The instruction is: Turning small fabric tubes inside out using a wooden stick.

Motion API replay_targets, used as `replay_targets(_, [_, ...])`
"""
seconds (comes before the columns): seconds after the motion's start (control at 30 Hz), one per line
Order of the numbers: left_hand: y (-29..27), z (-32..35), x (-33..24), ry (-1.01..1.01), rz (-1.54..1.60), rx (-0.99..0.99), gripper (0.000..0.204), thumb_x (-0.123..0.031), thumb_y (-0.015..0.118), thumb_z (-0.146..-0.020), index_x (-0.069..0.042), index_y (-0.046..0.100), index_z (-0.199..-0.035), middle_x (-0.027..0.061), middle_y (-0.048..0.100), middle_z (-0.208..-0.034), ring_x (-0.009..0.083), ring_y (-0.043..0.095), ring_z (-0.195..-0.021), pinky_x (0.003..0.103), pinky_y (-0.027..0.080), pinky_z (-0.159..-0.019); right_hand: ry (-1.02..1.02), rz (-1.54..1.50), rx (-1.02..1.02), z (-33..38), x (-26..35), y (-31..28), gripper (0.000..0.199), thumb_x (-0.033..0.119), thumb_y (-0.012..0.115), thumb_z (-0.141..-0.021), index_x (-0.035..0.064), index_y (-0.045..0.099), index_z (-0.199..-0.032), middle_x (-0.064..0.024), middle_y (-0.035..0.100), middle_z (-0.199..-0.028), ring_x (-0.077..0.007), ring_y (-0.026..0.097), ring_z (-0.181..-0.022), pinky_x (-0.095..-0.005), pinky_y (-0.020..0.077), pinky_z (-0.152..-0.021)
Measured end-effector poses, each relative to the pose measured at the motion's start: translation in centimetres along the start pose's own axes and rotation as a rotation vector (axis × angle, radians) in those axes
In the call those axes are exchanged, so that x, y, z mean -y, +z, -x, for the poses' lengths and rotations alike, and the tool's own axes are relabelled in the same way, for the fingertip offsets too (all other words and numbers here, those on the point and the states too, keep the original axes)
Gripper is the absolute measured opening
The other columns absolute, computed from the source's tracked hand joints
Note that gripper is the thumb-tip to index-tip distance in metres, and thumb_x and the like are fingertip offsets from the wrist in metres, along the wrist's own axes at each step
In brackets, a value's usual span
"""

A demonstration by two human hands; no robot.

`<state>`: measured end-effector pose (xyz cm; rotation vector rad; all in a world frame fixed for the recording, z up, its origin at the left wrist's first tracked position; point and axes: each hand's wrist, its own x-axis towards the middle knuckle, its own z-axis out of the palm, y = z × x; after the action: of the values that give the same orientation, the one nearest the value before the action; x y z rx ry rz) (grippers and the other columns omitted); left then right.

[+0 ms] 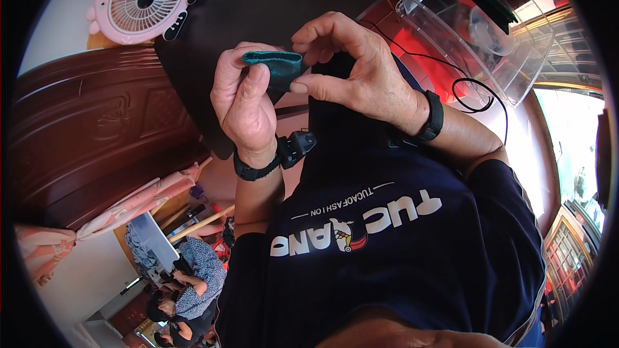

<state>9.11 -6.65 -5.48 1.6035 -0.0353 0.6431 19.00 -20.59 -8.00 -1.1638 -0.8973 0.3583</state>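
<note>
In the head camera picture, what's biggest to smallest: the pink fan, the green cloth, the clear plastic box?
1. Clear plastic box
2. Pink fan
3. Green cloth
That's just how they look here.

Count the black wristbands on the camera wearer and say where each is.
2: one black wristband around the wrist of the left hand, another around that of the right hand. Both wrists show, so none seems hidden.

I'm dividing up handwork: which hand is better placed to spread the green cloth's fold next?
Probably the right hand, its thumb and forefinger apart near the green cloth. The left hand pinches the cloth, so seems better suited to steadying it.
</note>
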Motion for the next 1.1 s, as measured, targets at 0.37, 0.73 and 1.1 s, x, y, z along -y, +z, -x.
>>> replay_targets(0.37, [-0.1,0.4,0.3,-0.043,0.015,-0.065,0.012,-0.007,0.049,-0.087,0.003,0.054,-0.091,0.0144,0.059,-0.092,0.0197,0.055,-0.087,0.031,0.040,-0.083,-0.199,-0.029,-0.030,-0.2,-0.7,0.3,0.015,0.009,0.072,-0.078,0.0019,0.062,-0.086,-0.0045,0.060,-0.079,-0.0108,0.062,-0.071,-0.0216,0.0507,-0.054])
replay_targets(0.73, [0.2,0.7,0.8,-0.260,0.277,0.112,0.026,-0.011,0.055,-0.086,0.000,0.055,-0.109,0.0048,0.061,-0.093,0.0119,0.055,-0.091,0.025,0.041,-0.085,0.108,-0.243,0.015,-0.9,0.6,-0.2,0.009,0.011,0.066,-0.085,0.0043,0.062,-0.090,0.0000,0.061,-0.080,-0.0044,0.057,-0.069,-0.0174,0.0447,-0.060])
replay_targets(1.1, [-0.3,3.0,2.8,-0.596,0.459,0.127,0.042,-0.014,0.056,-0.081,0.003,0.050,-0.119,0.0098,0.062,-0.095,0.0202,0.061,-0.086,0.033,0.048,-0.083,0.010,-0.196,-0.148,-3.4,0.0,-0.8,0.012,0.013,0.066,-0.086,0.0051,0.062,-0.094,0.0005,0.064,-0.081,-0.0034,0.060,-0.074,-0.0165,0.0480,-0.065])
